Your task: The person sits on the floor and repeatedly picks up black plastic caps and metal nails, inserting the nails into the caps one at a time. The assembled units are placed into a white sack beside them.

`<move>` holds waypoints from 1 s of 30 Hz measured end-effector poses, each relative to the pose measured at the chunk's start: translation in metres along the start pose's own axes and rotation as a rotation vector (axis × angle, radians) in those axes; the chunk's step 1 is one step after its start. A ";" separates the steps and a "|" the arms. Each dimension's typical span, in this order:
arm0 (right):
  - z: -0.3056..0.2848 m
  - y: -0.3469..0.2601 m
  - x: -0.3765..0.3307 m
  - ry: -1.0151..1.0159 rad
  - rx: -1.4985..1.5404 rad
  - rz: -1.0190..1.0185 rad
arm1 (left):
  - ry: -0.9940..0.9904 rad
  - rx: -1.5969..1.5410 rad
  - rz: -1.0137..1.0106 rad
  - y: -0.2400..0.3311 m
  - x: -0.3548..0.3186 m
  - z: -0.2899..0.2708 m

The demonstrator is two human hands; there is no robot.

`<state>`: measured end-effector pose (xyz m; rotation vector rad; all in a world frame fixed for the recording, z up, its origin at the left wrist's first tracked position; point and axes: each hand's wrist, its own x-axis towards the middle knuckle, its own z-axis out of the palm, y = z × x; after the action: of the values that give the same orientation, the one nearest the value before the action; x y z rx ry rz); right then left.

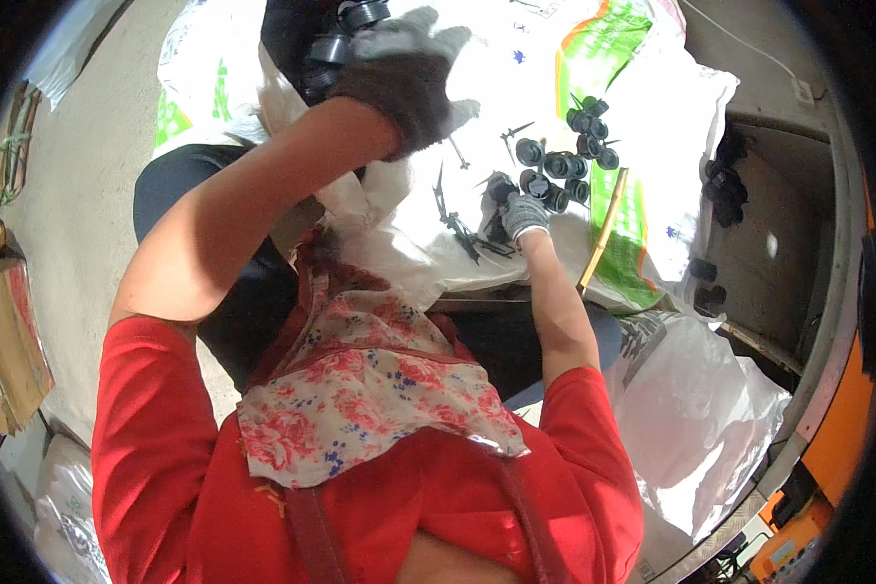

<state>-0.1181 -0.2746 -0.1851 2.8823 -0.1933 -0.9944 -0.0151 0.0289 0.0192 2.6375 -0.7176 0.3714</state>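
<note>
My left hand (404, 83), in a dark glove with pale fingers, reaches across the upper left of the work surface. Its fingers are smeared by motion, beside black ring-shaped parts (331, 47) at the top. Lower and to the right, my right hand (527, 214) wears a grey knit glove. Its fingers close round a black round plastic part (501, 187). Close by that hand lies a cluster of black cylindrical parts (560, 165). Thin black branching plastic pieces (462, 224) lie to its left.
White and green plastic sheeting (652, 127) covers the work surface. A bamboo stick (605, 229) lies right of my right hand. More black caps (596, 122) sit farther off. Dark parts (725, 185) lie in a recess at the right; a clear plastic bag (696, 419) stands nearer.
</note>
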 end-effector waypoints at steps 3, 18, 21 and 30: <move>-0.010 -0.021 -0.015 -0.070 -0.008 -0.043 | -0.004 -0.055 0.059 0.006 -0.007 0.007; -0.071 -0.041 -0.038 0.242 0.553 -0.067 | -0.373 -0.357 -0.015 0.033 -0.002 0.032; -0.115 -0.047 -0.080 0.503 0.899 -0.341 | -0.111 -0.456 -0.180 0.045 -0.006 0.054; -0.133 -0.046 -0.106 0.698 0.677 -0.398 | -0.671 -1.042 -0.071 0.052 0.012 0.029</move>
<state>-0.1146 -0.2081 -0.0224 3.7606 0.1334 0.1771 -0.0286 -0.0294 0.0128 1.7149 -0.7163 -0.7586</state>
